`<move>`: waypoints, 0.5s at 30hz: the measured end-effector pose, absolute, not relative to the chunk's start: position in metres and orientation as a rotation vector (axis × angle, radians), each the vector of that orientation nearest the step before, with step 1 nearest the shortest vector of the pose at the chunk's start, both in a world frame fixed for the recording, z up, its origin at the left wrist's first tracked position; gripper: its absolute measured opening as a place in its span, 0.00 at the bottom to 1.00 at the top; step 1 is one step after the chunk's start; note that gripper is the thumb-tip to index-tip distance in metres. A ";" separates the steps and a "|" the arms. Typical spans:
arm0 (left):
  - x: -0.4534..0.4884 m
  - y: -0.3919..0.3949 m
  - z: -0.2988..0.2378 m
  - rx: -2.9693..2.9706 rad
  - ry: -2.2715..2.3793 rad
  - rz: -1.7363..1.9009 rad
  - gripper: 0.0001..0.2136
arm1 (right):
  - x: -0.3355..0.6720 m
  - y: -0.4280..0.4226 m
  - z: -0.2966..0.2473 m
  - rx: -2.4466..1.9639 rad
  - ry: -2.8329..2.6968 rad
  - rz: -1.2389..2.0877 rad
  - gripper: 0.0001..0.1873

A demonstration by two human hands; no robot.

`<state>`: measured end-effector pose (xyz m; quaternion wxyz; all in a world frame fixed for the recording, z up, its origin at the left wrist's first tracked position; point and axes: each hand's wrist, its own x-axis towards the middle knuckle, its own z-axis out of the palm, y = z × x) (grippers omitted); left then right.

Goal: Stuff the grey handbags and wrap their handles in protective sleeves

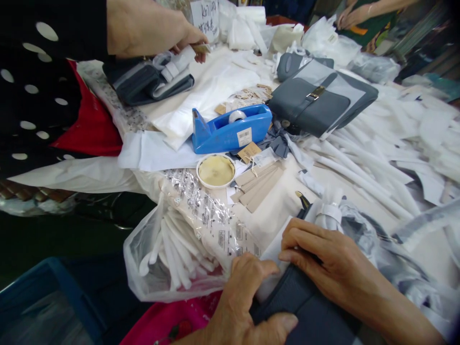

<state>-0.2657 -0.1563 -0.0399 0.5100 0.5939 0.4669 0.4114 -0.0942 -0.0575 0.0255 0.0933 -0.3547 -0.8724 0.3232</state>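
Note:
A dark blue-grey handbag (pixel 309 306) lies at the lower right, close to me, partly covered by my hands. White paper (pixel 275 247) sticks out along its near-left edge. My left hand (pixel 244 297) grips the bag's edge, thumb on the dark leather and index finger against the paper. My right hand (pixel 323 254) is closed, its curled fingers and thumb pinching the white paper at the bag's upper edge. A gold-coloured metal fitting (pixel 300 196) shows just beyond it. Wrapped straps (pixel 330 215) lie beside my right wrist.
A blue tape dispenser (pixel 230 129), a round tub (pixel 215 171) and cardboard tags (pixel 258 184) lie mid-table. A buckled grey bag (pixel 319 96) sits behind. At left, a co-worker's hand (pixel 190 40) is over another bag (pixel 151 84). A plastic bag (pixel 143 282) holds white rolls.

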 end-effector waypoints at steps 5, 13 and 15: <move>-0.271 -0.148 -0.034 1.248 1.137 0.909 0.11 | -0.094 -0.057 0.028 -1.038 -2.617 0.913 0.07; -0.271 -0.138 -0.020 0.979 1.188 0.790 0.06 | -0.092 -0.061 0.025 -1.143 -2.589 0.736 0.05; -0.274 -0.136 -0.021 0.978 1.146 0.761 0.06 | -0.092 -0.062 0.022 -1.177 -2.601 0.723 0.06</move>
